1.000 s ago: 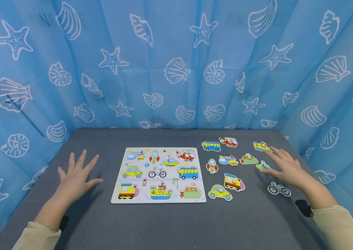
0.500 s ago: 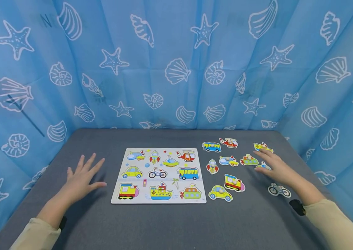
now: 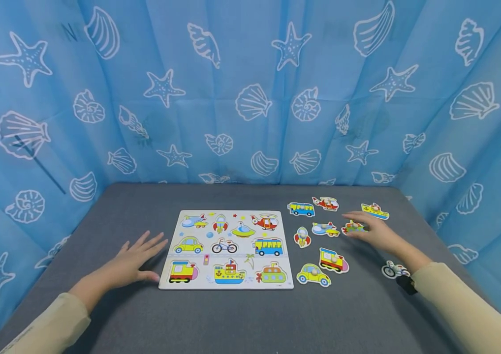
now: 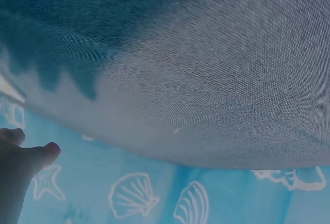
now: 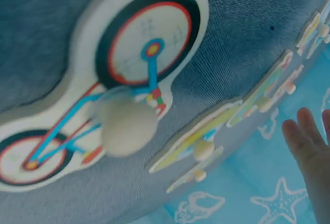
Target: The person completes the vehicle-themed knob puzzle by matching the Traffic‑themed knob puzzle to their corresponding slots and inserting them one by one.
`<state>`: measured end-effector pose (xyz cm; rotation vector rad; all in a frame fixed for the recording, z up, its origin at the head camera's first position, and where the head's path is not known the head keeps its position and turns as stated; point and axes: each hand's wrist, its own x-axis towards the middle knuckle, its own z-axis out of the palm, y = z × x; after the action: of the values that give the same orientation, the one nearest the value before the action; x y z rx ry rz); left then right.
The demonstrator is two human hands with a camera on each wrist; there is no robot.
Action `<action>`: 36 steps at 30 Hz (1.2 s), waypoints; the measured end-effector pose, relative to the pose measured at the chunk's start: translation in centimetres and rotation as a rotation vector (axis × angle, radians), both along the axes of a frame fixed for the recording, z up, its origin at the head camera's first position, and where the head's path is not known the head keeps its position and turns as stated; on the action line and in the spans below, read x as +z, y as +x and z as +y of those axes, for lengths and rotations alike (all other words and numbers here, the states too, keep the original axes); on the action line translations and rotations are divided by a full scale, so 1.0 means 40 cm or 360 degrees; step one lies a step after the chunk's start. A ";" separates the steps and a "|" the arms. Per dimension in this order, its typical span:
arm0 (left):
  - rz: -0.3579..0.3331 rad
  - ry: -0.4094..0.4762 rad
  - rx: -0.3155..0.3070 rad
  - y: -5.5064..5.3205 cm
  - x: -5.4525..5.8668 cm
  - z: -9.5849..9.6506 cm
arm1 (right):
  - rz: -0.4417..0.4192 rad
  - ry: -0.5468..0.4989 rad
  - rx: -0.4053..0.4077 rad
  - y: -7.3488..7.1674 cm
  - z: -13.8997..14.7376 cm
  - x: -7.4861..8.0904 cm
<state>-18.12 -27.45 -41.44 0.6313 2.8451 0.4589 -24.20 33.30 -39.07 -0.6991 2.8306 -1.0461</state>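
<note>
Hanging beyond the grey tabletop (image 3: 233,319), a blue curtain (image 3: 219,110) printed with white shells and starfish is seen along the far edge and at both sides. A pale puzzle board (image 3: 244,242) is laid near the tabletop's middle. Between it and the tabletop's right edge, knobbed pieces are scattered: bus (image 3: 301,209) and helicopter (image 3: 327,203) towards the far edge, ship (image 3: 375,211) towards the far right corner, then plane (image 3: 326,229), rocket (image 3: 302,237), train (image 3: 333,260) and car (image 3: 313,275).

The submarine (image 3: 352,226) is partly covered by the right hand (image 3: 375,233), which is held over it, thumb and fingers parted; nothing is seen gripped, and whether it is touched cannot be told. The bicycle (image 3: 393,269) is partly blocked by the right wrist and a black device (image 3: 407,284). A yellow-and-blue piece (image 5: 180,148) is shown almost edge-on in the right wrist view, its picture hard to make out. The left hand (image 3: 134,260) is spread beside the board's left edge, holding nothing; contact cannot be judged. The tabletop's near edge is cut off.

Ten vehicle pictures are counted on the one board, nine loose pieces in the head view.
</note>
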 end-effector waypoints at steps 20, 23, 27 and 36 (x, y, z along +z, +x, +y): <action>-0.0106 -0.0076 -0.0114 -0.061 -0.023 0.015 | -0.0540 -0.0035 -0.0066 -0.126 -0.066 -0.036; -0.0127 -0.0102 -0.0124 -0.065 -0.021 0.019 | -0.0562 -0.0041 -0.0018 -0.139 -0.062 -0.041; -0.0148 -0.0106 -0.0122 -0.069 -0.020 0.022 | -0.0589 -0.0045 0.0034 -0.149 -0.056 -0.046; -0.0165 -0.0099 -0.0074 -0.072 -0.025 0.024 | -0.0598 -0.0028 0.0042 -0.167 -0.053 -0.062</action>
<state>-20.99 -26.51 -42.46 0.6407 2.7293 0.3822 -30.87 31.18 -41.54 -0.4783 2.4875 -1.0695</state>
